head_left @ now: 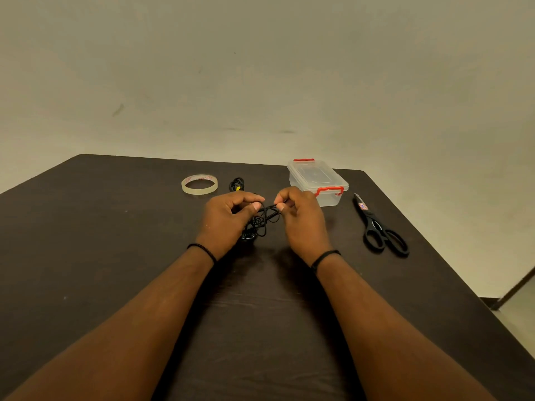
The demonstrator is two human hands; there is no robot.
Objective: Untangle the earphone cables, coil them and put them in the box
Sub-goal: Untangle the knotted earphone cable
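Note:
A tangle of black earphone cable (262, 222) hangs between my hands just above the dark table (115, 241). My left hand (227, 219) pinches the cable at its left side. My right hand (301, 218) pinches a strand at the tangle's upper right. A second black cable bundle (236, 184), coiled and bound with a yellow tie, lies behind my left hand. The clear plastic box (317, 180) with red clips stands behind my right hand, its lid on.
A roll of clear tape (199, 184) lies at the back left of the cables. Black scissors (379, 227) lie to the right, near the table's right edge. A wall rises behind the table.

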